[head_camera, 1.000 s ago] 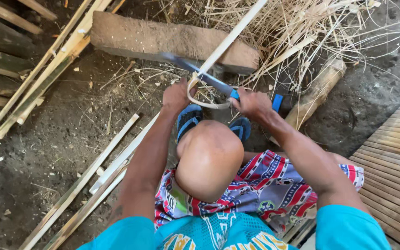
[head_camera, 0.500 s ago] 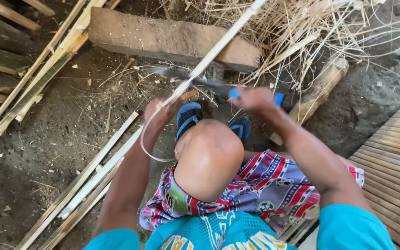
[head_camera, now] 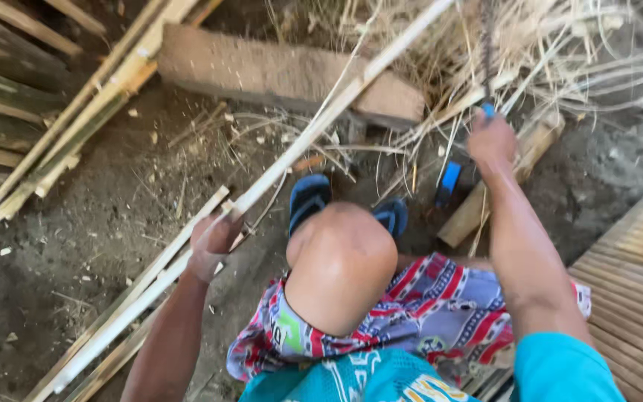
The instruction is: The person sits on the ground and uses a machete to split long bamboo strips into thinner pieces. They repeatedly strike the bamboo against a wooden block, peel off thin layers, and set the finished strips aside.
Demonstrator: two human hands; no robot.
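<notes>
Gripping bamboo strip (head_camera: 314,134), left hand (head_camera: 213,242) closed; right hand (head_camera: 491,138) fisted round blue-handled knife (head_camera: 487,110).

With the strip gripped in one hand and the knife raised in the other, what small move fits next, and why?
Probably bring the right hand with its blue-handled knife back down to the bamboo strip. The left hand grips the strip low, and the knife is lifted clear of it.

A long pale bamboo strip (head_camera: 314,134) slants from lower left to upper right.
</notes>
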